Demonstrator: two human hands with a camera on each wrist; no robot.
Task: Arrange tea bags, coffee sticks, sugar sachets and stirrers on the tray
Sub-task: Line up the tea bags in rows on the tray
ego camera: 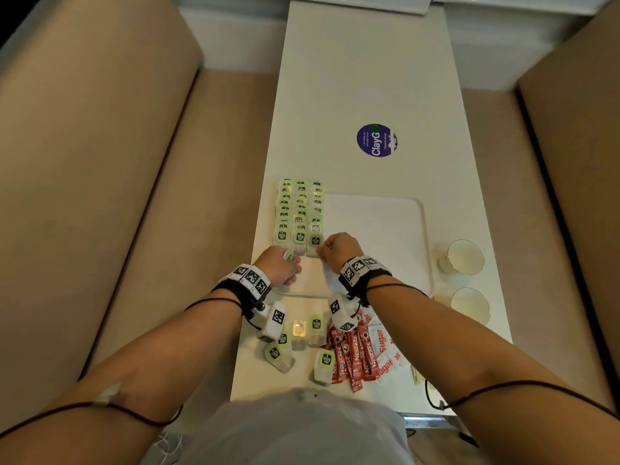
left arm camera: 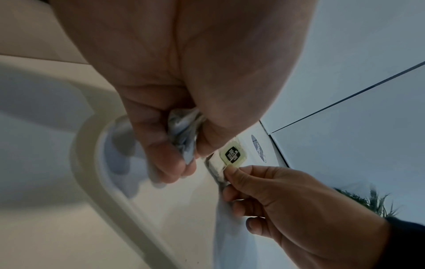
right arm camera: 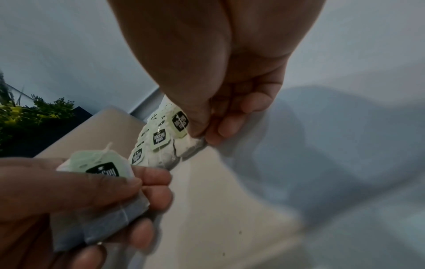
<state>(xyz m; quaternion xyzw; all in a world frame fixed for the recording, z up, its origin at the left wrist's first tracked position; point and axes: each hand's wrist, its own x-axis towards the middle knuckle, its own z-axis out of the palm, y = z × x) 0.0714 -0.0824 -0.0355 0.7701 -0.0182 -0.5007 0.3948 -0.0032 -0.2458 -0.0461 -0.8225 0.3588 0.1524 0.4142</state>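
your left hand point(ego camera: 280, 265) fingers curled around a spare tea bag point(right arm camera: 101, 171), your right hand point(ego camera: 339, 250) pinching the nearest tea bag point(right arm camera: 184, 143) of the rows point(ego camera: 299, 213) on the tray point(ego camera: 385, 209)

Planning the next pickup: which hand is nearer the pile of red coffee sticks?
Right. The right hand works at the tray's tea bag rows, directly beyond the coffee sticks; the left hand is farther left, holding a tea bag.

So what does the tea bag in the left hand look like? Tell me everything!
The tea bag is a soft, whitish paper pouch with dark tea showing through. A pale green tag with a black label sits on top, tied on by a thin white string. The left hand grips it between thumb and curled fingers, just above the near left part of the white tray, close to the rows of tea bags.
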